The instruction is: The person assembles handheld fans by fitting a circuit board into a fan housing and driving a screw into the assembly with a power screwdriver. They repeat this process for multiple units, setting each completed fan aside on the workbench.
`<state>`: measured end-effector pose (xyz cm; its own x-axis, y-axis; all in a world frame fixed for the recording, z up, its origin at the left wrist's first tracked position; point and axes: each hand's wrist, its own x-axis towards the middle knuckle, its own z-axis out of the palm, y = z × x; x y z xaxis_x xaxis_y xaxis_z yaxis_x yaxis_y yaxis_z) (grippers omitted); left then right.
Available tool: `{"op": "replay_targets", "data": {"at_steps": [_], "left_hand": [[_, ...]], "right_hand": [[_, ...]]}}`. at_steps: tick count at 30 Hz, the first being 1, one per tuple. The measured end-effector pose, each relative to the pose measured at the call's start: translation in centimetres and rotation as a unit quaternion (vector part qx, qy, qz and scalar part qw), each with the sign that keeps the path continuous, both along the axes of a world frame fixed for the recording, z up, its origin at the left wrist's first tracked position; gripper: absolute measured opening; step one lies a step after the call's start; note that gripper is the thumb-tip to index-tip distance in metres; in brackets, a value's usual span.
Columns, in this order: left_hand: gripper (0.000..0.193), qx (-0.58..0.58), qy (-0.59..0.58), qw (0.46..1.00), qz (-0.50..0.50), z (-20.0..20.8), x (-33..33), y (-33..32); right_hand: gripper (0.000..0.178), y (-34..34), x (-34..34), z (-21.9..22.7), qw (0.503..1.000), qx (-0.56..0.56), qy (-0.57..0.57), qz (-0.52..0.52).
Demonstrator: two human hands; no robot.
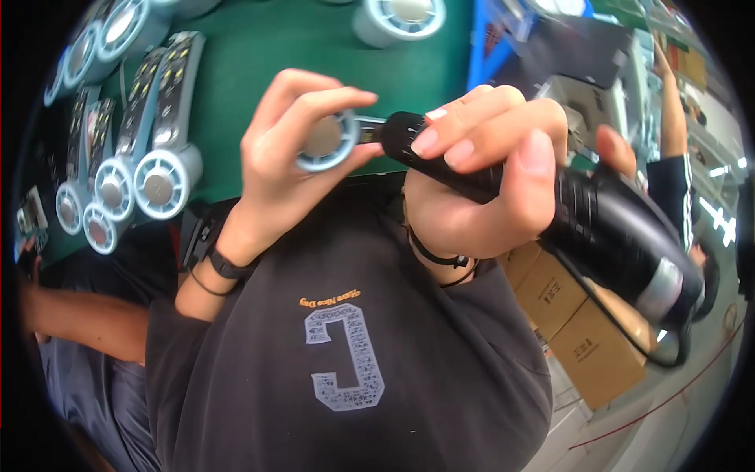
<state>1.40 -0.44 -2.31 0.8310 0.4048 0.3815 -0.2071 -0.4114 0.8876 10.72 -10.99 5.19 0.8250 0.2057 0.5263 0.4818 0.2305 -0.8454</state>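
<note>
A: Largest item first?
B: The green table, running across the top of the view. Then the cardboard boxes, at lower right.
A: Next?
B: A group of light-blue units with long arms on the table at left, then the black power tool, slanting from centre toward lower right.
A: State of the hands?
B: Right hand — fingers curled around the tool's slim front. Left hand — thumb and fingers grasping the held unit.
A: Where is that unit?
B: In front of the dark shirt, just beside the tool's nose; I cannot tell whether they touch. Smallest: its grey centre disc.
</note>
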Motion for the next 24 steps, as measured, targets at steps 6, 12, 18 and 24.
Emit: {"op": "replay_targets", "data": {"at_steps": [6, 12, 18, 24], "left_hand": [[0.051, 0.019, 0.022, 1.0, 0.002, 0.1, -0.4, -0.8], [0.054, 0.055, 0.02, 0.998, 0.005, 0.2, 0.3, -1.1], [0.055, 0.061, 0.021, 0.998, 0.007, 0.0, 0.3, -1.1], [0.056, 0.063, 0.017, 0.998, 0.002, 0.0, 0.4, -1.1]], "right_hand": [[0.018, -11.9, 5.4, 4.9, 0.975, 0.105, -0.12, -0.154], [0.027, -12.7, 9.0, 4.9, 0.966, 0.033, -0.14, -0.216], [0.019, -11.9, 9.5, 3.2, 0.962, -0.071, -0.16, -0.207], [0.038, -13.4, 10.7, 3.2, 0.994, 0.002, -0.099, -0.042]]}}
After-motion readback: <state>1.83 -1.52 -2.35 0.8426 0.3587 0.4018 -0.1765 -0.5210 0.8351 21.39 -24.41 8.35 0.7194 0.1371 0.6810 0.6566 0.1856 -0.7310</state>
